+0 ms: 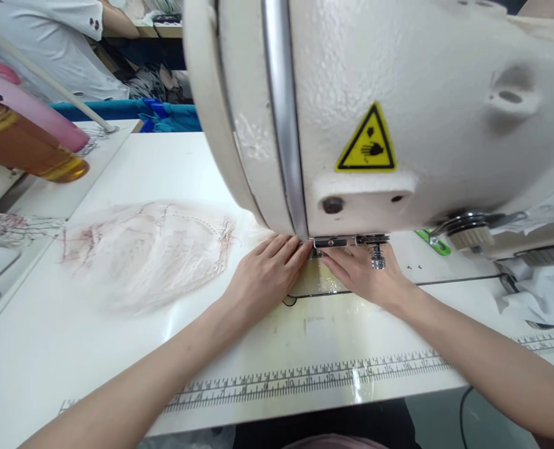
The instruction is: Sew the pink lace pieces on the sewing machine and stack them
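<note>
My left hand (268, 269) lies on the sewing machine bed just left of the presser foot (315, 252), its fingers stretched out flat toward the needle area. A bit of sheer pale fabric (257, 232) shows beyond these fingers, under the machine head. On the other side of the foot rests my right hand (368, 271), thumb and fingers reaching forward; the needle-side parts of the machine cover some of its fingertips. Whatever lies under the fingertips is mostly hidden. The white sewing machine head (427, 112) hangs over both hands.
Sheer whitish pieces with reddish threads (150, 255) lie on the table at left. A pink bottle (47, 109) and an amber bottle (29, 146) stand beyond them. Green thread snips (438, 244) lie at right. A ruler strip (305, 377) follows the front edge. Another person's sleeve (62, 43) shows behind.
</note>
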A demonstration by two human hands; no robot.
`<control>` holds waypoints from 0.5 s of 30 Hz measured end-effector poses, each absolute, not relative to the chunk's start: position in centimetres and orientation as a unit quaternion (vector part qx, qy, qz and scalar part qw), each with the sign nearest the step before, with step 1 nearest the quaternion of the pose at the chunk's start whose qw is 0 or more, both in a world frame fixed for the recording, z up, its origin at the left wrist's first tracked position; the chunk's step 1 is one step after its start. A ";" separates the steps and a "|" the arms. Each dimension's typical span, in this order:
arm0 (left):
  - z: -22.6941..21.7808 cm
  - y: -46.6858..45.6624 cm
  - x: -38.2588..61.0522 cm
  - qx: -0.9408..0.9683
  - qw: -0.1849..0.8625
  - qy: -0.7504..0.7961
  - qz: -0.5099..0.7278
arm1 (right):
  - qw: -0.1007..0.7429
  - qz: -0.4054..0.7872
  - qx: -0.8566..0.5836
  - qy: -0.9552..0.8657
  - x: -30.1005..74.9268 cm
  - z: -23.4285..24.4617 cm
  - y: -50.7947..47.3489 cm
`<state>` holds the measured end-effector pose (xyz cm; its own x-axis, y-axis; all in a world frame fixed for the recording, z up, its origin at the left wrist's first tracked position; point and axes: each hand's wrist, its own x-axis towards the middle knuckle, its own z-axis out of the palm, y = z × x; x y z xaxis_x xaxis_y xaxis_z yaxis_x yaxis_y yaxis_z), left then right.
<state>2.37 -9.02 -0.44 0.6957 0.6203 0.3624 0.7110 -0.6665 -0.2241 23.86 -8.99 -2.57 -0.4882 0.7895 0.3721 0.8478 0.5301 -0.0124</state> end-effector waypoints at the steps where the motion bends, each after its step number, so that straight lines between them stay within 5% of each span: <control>1: -0.5 -9.1 2.3 -0.902 0.177 -0.373 -0.129 | 0.164 -0.077 -0.480 -0.858 23.9 -2.2 -8.9; 8: -0.1 -10.1 3.1 -0.885 0.195 -0.408 -0.109 | 0.211 -0.099 -0.437 -0.869 24.7 -1.8 -8.1; 15: 4.0 -10.6 0.8 -0.763 0.155 -0.627 -0.016 | 0.292 -0.066 -0.394 -0.869 25.3 -3.5 -7.5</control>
<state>0.75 -10.62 3.97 0.2134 0.9519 0.2199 0.9621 -0.1657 -0.2165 25.29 -7.47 -3.54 -0.5189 0.6469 0.5588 0.7238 0.6803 -0.1154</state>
